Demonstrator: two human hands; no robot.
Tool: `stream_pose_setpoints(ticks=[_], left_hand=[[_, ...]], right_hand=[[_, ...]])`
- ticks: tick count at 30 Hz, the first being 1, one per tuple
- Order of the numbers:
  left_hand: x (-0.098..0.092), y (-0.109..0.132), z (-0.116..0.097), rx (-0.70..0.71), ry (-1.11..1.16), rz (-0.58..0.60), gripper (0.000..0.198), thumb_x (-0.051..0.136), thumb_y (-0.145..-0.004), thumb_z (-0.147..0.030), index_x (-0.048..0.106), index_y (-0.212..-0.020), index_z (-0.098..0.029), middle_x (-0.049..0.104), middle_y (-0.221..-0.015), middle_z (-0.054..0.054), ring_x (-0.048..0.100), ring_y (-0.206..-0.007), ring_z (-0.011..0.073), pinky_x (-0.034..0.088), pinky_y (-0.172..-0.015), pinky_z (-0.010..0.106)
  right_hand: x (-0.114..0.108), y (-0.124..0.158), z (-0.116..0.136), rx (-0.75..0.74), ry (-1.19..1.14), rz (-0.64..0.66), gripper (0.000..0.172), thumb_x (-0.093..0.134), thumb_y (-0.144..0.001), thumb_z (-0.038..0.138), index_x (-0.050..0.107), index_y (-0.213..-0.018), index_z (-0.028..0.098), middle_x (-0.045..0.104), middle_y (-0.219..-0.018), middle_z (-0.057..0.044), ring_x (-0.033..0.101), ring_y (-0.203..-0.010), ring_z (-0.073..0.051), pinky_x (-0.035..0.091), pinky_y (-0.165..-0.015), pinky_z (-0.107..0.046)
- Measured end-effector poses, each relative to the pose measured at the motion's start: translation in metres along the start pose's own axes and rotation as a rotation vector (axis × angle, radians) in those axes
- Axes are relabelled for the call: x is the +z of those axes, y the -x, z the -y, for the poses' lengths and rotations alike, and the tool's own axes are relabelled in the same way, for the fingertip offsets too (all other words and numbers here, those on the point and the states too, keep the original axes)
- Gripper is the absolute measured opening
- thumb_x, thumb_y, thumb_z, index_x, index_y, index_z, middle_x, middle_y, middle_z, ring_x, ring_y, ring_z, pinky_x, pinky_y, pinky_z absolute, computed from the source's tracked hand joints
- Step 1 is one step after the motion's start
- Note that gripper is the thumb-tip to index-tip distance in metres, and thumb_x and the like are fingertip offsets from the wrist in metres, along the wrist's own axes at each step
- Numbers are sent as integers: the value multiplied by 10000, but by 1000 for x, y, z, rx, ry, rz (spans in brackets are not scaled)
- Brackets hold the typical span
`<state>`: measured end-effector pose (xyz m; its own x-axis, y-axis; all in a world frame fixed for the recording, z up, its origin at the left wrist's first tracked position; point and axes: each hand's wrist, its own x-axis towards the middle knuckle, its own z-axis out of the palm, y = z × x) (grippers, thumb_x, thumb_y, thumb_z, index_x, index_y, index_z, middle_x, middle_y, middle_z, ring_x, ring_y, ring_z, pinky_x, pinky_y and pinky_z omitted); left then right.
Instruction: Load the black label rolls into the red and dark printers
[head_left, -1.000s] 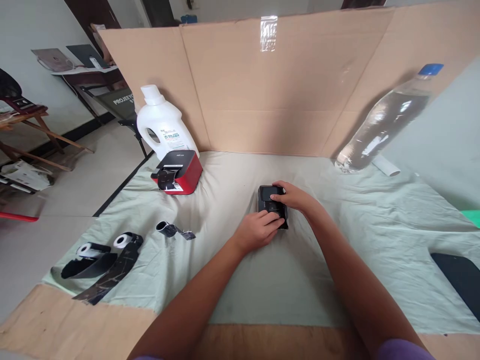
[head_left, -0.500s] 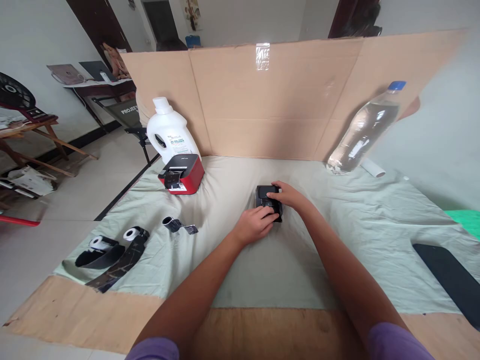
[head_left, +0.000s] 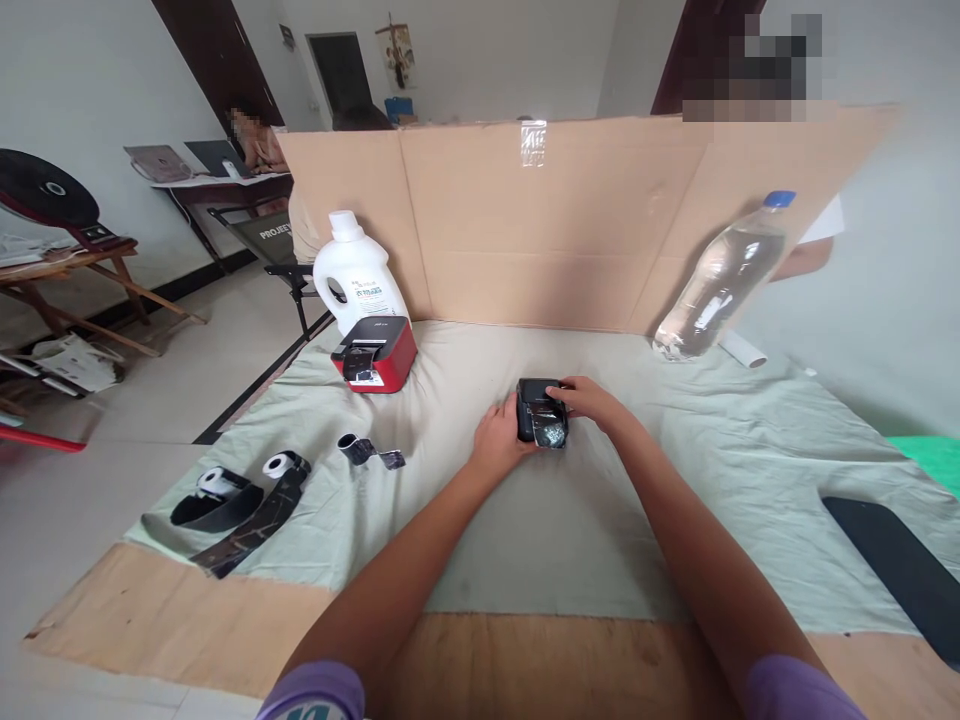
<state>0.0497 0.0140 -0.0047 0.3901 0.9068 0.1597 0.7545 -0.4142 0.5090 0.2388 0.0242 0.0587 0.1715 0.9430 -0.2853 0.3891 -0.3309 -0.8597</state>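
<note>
A small black portable printer point(head_left: 534, 390) sits on the pale green cloth in the middle, a glossy dark strip point(head_left: 550, 430) hanging from its front. Along its left side and lower edge my left hand point(head_left: 496, 444) is wrapped, some fingers hidden behind it. My right hand point(head_left: 591, 400) grips the printer's right side from above, thumb lying on its top. To the left rests a short dark roll point(head_left: 354, 449) with its tail unwound. Farther back is a red and black label printer point(head_left: 382, 355) with a dark strip coming out.
A white detergent jug point(head_left: 364, 275) stands behind the red printer. Two rolls with dark strips point(head_left: 255, 520) lie at left. A tilted water bottle point(head_left: 724, 285) leans on the cardboard screen point(head_left: 532, 230) near a white tube point(head_left: 742, 349). A dark phone-shaped slab point(head_left: 892, 560) lies far right.
My left hand has moved from the printer's front to its left side, uncovering the glossy strip. My right hand stays on the printer. The camera view has shifted slightly.
</note>
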Motion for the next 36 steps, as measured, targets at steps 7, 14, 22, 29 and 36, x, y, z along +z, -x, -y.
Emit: stream_pose_setpoints(ticks=[7,14,22,29,36], left_hand=[[-3,-2,-3,-47,-70,42,1025,785,-737,-514,309,-1551,-111,699,-1185,164,619,-1152,331,491,-897,361],[-7,1,-4,-45,-76,30,1144,767,-734,-597,166,-1609,-171,717,-1073,150,686,-1020,329,506,-810,353],[-3,-5,-25,-6,67,-27,1094,798,-723,-530,237,-1589,-167,725,-1015,108,696,-914,288,515,-788,343],[49,-66,-109,109,108,-41,978,744,-781,-549,309,-1559,-147,717,-1037,146,684,-986,305,502,-814,345],[117,-117,-193,229,31,104,849,678,-870,-419,290,-1557,-107,697,-1151,216,659,-1094,335,485,-886,373]], right_hand=[[34,0,-15,-54,-349,-140,309,618,-811,414,712,-953,157,752,-999,-82,665,-922,-211,506,-807,-294],[45,3,-22,-53,-419,-199,485,530,-807,503,687,-1118,166,735,-1144,-89,653,-1070,-241,515,-872,-307],[12,23,-33,-146,-368,-182,612,514,-806,549,649,-1292,202,724,-1219,-74,646,-1108,-255,523,-887,-322],[-76,11,-57,-182,-464,-479,576,550,-769,637,708,-1086,183,766,-1009,-68,684,-1007,-256,524,-858,-325],[-171,2,-105,-153,-493,-675,586,536,-741,702,707,-897,165,766,-938,-73,678,-990,-261,514,-847,-307]])
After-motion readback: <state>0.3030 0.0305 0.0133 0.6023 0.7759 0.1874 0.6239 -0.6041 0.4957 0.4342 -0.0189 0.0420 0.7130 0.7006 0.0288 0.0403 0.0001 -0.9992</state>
